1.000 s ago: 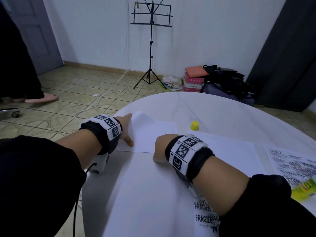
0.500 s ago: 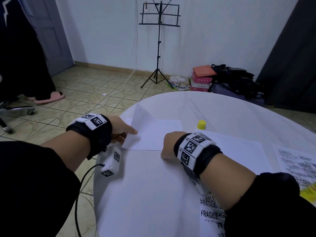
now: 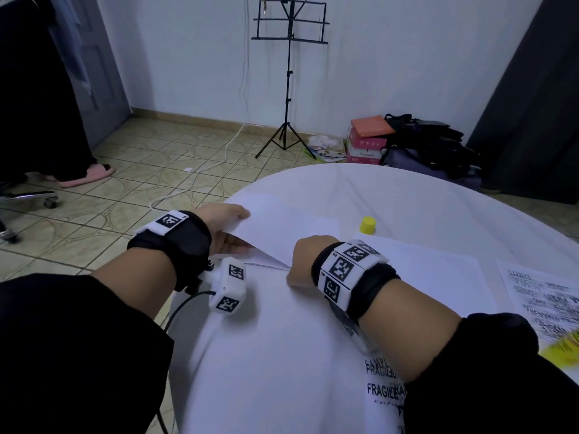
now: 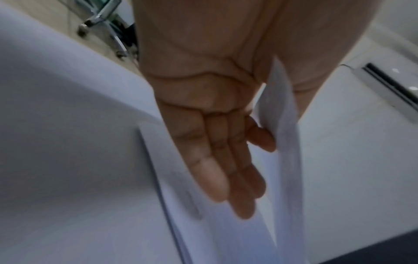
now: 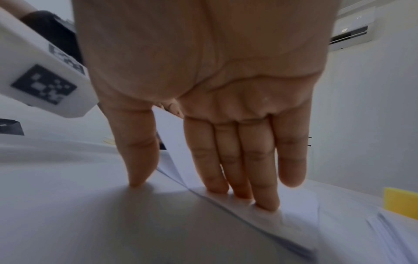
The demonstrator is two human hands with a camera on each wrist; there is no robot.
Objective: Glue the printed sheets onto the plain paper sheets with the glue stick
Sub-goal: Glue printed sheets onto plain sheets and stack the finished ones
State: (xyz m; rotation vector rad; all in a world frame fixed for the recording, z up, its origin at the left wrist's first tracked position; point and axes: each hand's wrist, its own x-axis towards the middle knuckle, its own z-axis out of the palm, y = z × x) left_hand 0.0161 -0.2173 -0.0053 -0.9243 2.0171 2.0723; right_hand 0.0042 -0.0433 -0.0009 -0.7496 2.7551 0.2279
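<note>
Here, plain white sheet lifted at its left edge, unprinted, slightly curved

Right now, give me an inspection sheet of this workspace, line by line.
Surface: round table under a white cloth.
Job's things: top sheet, its left edge lifted off the stack; printed sheet at the right edge; yellow cap standing beyond the paper.
Clutter: nothing seen on the table beyond these.
Grips: left hand pinches the lifted sheet's edge, thumb on top, fingers under; right hand presses the stack flat with straight fingers.
Cables: black cable from the left wrist camera; white cord on the floor.
Surroundings: music stand, boxes and bags by the wall, a slippered foot at left.
</note>
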